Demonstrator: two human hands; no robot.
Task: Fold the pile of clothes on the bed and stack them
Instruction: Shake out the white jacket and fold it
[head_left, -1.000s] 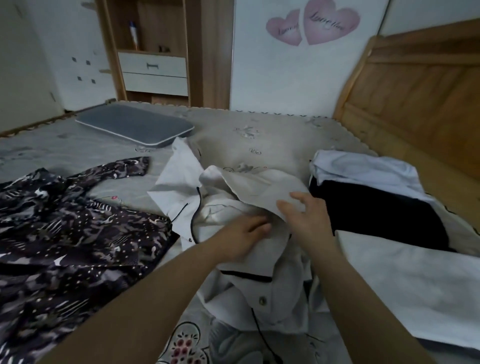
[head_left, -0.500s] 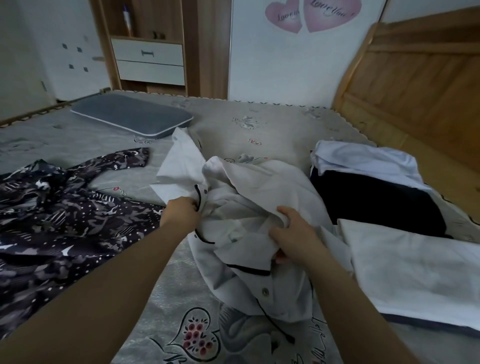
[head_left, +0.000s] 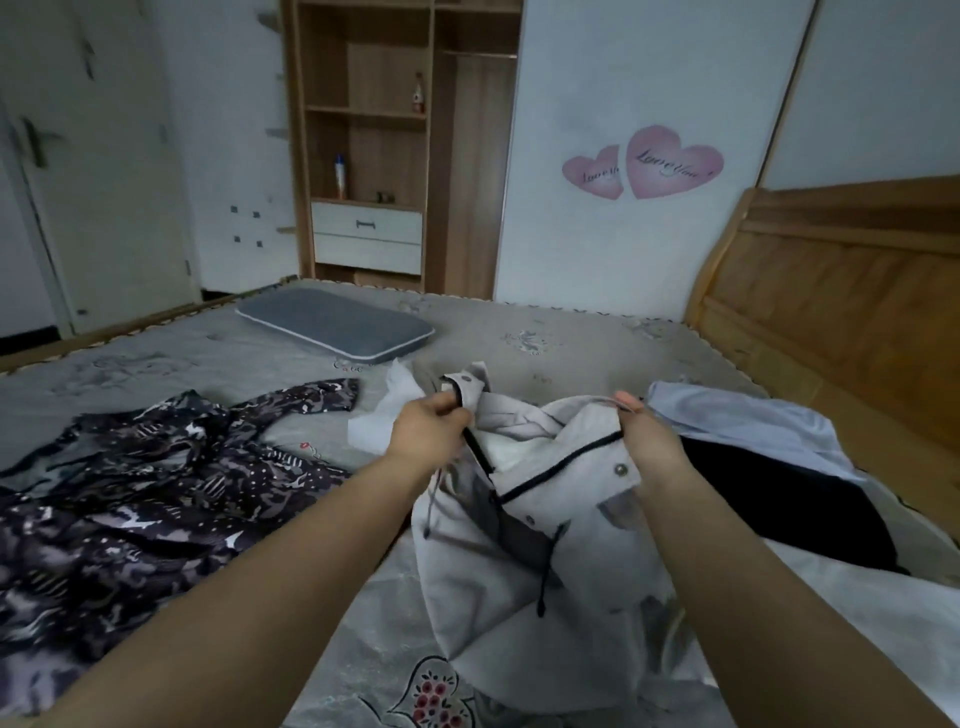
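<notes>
A white shirt with black piping hangs lifted off the bed between my hands. My left hand grips its upper edge at the left. My right hand pinches the upper edge at the right, thumb on top. The rest of the shirt drapes down onto the bed. A dark patterned garment lies spread at the left. At the right lie folded clothes: a light blue piece, a black piece and a white piece.
A grey pillow lies at the far side of the bed. The wooden headboard runs along the right. A wooden shelf unit with drawers and a door stand beyond the bed.
Both hands have risen and moved apart, lifting the white shirt off the bed by its upper edge. My view has tilted up toward the wall.
</notes>
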